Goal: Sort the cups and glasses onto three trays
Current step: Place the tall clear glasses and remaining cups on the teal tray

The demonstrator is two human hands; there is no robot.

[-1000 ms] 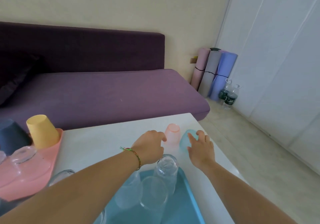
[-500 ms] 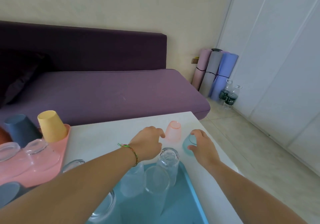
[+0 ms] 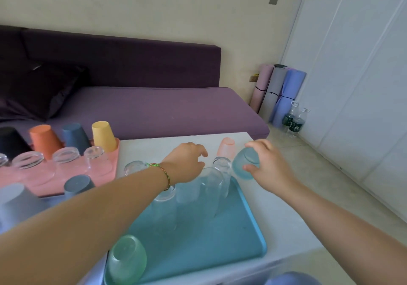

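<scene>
My right hand (image 3: pixel 267 164) grips a frosted blue cup (image 3: pixel 245 163), upside down and lifted above the far right corner of the blue tray (image 3: pixel 242 236). My left hand (image 3: pixel 187 163) hovers with loosely curled fingers, holding nothing, just left of a frosted pink cup (image 3: pixel 225 147) that stands upside down on the white table (image 3: pixel 284 221). Several clear glasses (image 3: pixel 209 185) stand inverted at the blue tray's far end. A frosted green cup (image 3: pixel 127 260) sits at its near left corner.
A pink tray (image 3: pixel 110 168) at the left carries yellow (image 3: pixel 103 136), dark blue (image 3: pixel 74 137), orange (image 3: pixel 45 140) and black cups plus clear glasses. Grey cups (image 3: pixel 78 184) stand nearer. A purple sofa (image 3: pixel 154 108) lies behind the table. Rolled mats and bottles stand at the right wall.
My right hand closed on the blue cup and lifted it off the table toward the blue tray. The left hand stayed near the pink cup. The view tilted down and left.
</scene>
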